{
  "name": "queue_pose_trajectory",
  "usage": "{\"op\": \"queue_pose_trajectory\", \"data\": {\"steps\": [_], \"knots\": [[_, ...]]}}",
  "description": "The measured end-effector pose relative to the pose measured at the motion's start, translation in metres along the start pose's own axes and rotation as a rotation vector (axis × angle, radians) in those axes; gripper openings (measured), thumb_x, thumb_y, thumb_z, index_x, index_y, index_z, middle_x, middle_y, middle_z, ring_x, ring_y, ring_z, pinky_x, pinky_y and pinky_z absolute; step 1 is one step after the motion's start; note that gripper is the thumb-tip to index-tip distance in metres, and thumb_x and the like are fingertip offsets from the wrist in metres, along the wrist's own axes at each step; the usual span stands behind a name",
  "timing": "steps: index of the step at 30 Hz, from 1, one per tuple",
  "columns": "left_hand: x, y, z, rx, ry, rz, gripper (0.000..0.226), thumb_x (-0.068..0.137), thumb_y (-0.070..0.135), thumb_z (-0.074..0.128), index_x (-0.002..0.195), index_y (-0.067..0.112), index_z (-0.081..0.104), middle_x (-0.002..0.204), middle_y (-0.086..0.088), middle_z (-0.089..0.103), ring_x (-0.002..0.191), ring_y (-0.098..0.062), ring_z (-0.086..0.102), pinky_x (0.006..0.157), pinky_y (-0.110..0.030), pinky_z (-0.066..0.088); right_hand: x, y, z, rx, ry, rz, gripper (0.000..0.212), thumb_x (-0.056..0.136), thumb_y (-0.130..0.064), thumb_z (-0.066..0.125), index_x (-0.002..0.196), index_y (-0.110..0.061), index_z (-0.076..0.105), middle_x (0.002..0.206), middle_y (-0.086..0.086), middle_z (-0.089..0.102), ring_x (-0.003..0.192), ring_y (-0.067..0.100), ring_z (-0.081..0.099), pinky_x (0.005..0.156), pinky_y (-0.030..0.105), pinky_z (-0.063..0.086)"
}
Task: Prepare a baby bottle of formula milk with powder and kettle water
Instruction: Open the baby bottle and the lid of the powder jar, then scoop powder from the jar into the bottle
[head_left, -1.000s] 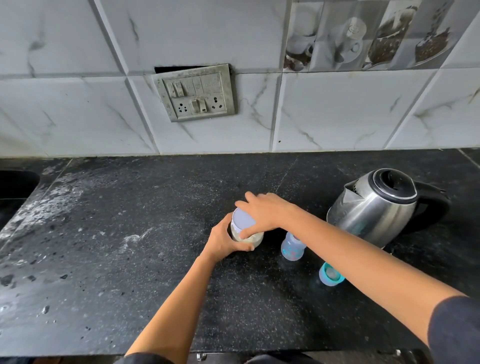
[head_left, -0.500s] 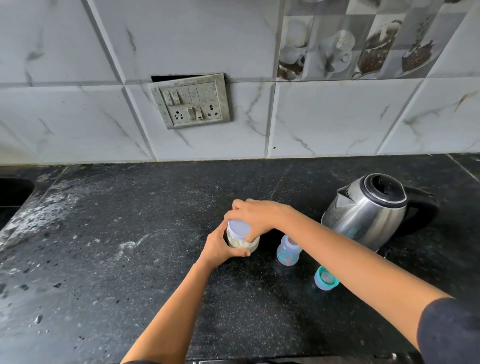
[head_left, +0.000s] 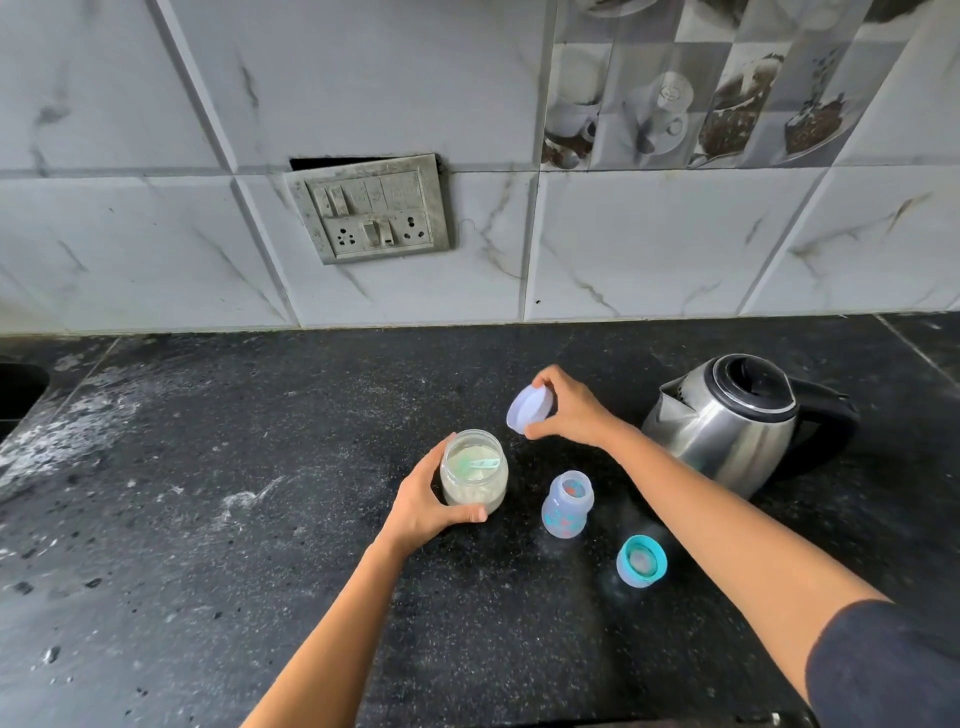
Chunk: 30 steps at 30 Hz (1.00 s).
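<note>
1. Just now the lid (head_left: 530, 409) has come off. A second ago the right hand (head_left: 569, 415) sat on top of the powder jar (head_left: 474, 475), over the lid. Now it pinches the pale lid by its rim between thumb and fingers, lifted clear behind and to the right of the jar.
2. The left hand (head_left: 423, 504) is wrapped round the jar's side as before, holding it upright on the counter.
3. The jar now stands open, with pale powder inside and a green scoop (head_left: 475, 462) lying on it.
4. The powder can therefore be reached. I judge the next need is to put the lid down and take up the scoop.
5. The baby bottle (head_left: 567, 504) stands uncapped just right of the jar, not touching it. I cannot tell whether it holds water.
6. Its teal teat ring (head_left: 641, 561) lies further right of the jar, nearer the person.
7. The steel kettle (head_left: 727, 421) stands well to the right of the jar, its spout turned towards it.
8. The countertop (head_left: 208, 519) is black speckled stone, with white dusty smears (head_left: 67, 441) left of the jar and a dark sink opening (head_left: 21, 389) far left.
9. Behind the jar rises a marble-patterned tiled wall (head_left: 649, 249) with a grimy switch plate (head_left: 371, 210).
</note>
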<state>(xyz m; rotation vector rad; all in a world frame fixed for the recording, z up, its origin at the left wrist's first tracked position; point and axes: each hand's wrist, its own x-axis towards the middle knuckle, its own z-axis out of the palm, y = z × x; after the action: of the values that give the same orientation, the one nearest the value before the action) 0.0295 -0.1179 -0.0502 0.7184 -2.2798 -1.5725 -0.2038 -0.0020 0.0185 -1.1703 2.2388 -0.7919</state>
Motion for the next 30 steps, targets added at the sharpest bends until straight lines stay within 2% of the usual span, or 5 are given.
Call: {"op": "queue_pose_trajectory", "data": {"steps": [5, 13, 19, 24, 30], "knots": [[-0.006, -0.003, -0.001, -0.029, 0.1, 0.027, 0.094, 0.053, 0.057, 0.084, 0.135, 0.029, 0.048, 0.132, 0.015, 0.056, 0.124, -0.001, 0.048, 0.107, -0.031, 0.038, -0.004, 0.03, 0.015, -0.023, -0.095, 0.129, 0.067, 0.066, -0.02, 0.082, 0.118, -0.024, 0.04, 0.121, 0.002, 0.047, 0.109, 0.022, 0.049, 0.081, 0.033, 0.046], [-0.007, 0.008, 0.001, -0.065, 0.109, 0.039, 0.071, 0.062, 0.045, 0.083, 0.126, 0.033, 0.055, 0.12, 0.022, 0.062, 0.117, 0.001, 0.053, 0.098, -0.016, 0.039, -0.01, 0.044, 0.023, -0.138, -0.174, 0.205, 0.09, 0.07, -0.015, 0.081, 0.144, -0.019, 0.03, 0.143, 0.01, 0.043, 0.128, 0.028, 0.044, 0.101, 0.041, 0.042], [-0.009, 0.009, 0.002, -0.102, 0.111, 0.024, 0.066, 0.066, 0.033, 0.085, 0.125, 0.035, 0.055, 0.118, 0.022, 0.063, 0.115, 0.003, 0.053, 0.09, -0.004, 0.036, -0.02, -0.02, 0.003, 0.217, 0.216, -0.039, 0.023, 0.078, -0.013, 0.075, 0.1, -0.019, 0.07, 0.112, -0.001, 0.065, 0.109, 0.014, 0.058, 0.093, 0.03, 0.048], [-0.011, 0.01, 0.004, -0.103, 0.118, 0.026, 0.064, 0.069, 0.035, 0.083, 0.126, 0.036, 0.054, 0.119, 0.022, 0.063, 0.115, 0.003, 0.053, 0.092, -0.007, 0.037, -0.041, -0.082, 0.011, -0.174, -0.049, -0.236, 0.011, 0.083, -0.017, 0.07, 0.088, -0.01, 0.076, 0.105, 0.004, 0.064, 0.107, 0.015, 0.053, 0.082, 0.015, 0.035], [-0.012, 0.006, 0.004, -0.127, 0.109, 0.027, 0.068, 0.068, 0.041, 0.082, 0.129, 0.037, 0.052, 0.122, 0.018, 0.062, 0.117, -0.003, 0.054, 0.101, -0.031, 0.043, -0.039, -0.103, 0.05, -0.7, -0.131, -0.077, 0.029, 0.088, -0.015, 0.058, 0.113, 0.001, 0.06, 0.124, 0.016, 0.045, 0.115, 0.032, 0.041, 0.091, 0.036, 0.042]]}}
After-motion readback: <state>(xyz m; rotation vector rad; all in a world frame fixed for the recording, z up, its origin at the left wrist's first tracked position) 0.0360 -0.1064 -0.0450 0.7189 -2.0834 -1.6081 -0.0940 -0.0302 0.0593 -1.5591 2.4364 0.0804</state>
